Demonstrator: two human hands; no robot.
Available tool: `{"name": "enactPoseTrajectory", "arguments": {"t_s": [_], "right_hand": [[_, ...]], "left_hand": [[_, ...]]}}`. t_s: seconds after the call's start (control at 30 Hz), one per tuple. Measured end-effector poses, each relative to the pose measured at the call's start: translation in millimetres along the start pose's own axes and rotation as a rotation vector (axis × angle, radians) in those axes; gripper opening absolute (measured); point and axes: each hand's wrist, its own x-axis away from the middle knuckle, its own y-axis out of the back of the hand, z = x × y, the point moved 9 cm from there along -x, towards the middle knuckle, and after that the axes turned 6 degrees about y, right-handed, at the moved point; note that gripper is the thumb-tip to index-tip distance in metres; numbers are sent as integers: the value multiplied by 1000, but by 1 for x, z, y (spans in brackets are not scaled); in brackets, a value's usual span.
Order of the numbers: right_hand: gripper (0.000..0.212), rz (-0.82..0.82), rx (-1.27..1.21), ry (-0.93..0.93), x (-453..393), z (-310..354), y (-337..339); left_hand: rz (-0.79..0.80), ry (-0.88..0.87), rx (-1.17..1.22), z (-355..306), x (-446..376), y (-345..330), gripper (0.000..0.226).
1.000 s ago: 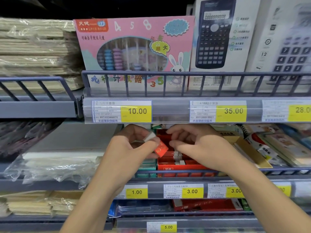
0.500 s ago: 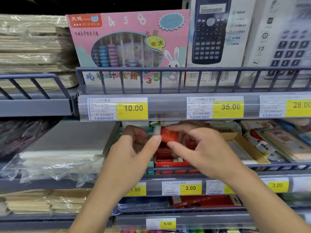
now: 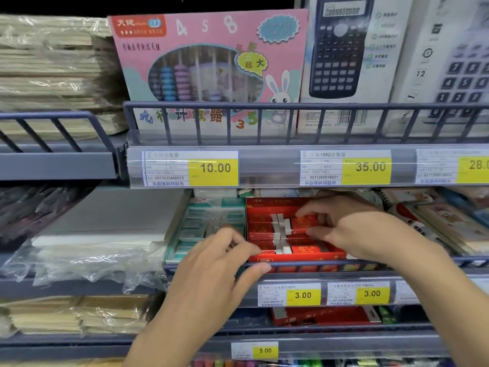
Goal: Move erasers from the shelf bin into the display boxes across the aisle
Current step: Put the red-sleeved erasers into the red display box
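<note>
A red display box (image 3: 260, 207) on the middle shelf holds rows of erasers in red sleeves with white ends (image 3: 280, 234). My right hand (image 3: 354, 229) reaches into it from the right. Its thumb and forefinger pinch one red-sleeved eraser (image 3: 304, 221) lying on top of the rows. My left hand (image 3: 219, 266) hovers at the box's front left corner, over the shelf rail, fingers loosely curled and apart, with nothing in it. A teal box (image 3: 211, 223) of lighter erasers stands directly left of the red one.
The shelf edge above, with price tags (image 3: 215, 168), overhangs the boxes closely. A grey wire rail (image 3: 317, 264) runs along the shelf front. White paper in plastic wrap (image 3: 92, 245) lies to the left, and notebooks (image 3: 436, 223) to the right. More red packs (image 3: 322, 315) sit on the shelf below.
Both hands held the red eraser up under the shelf edge. My right hand has since lowered it onto the rows in the red box, and my left hand has let go and dropped to the front rail.
</note>
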Motion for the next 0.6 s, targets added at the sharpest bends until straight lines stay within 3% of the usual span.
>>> {"name": "enactPoseTrajectory", "arguments": {"t_s": [0.4,0.53,0.6], "right_hand": [[25,32,-76,113,-17,8,-12],[26,117,-17,104,-14,13,-11],[24,63,-13,66,-9,16,-2]], "left_hand": [[-12,10,0,6,1,-5,44],[77,43,25,7,2,-8,49],[142,81,99,14,3,-8,48]]}}
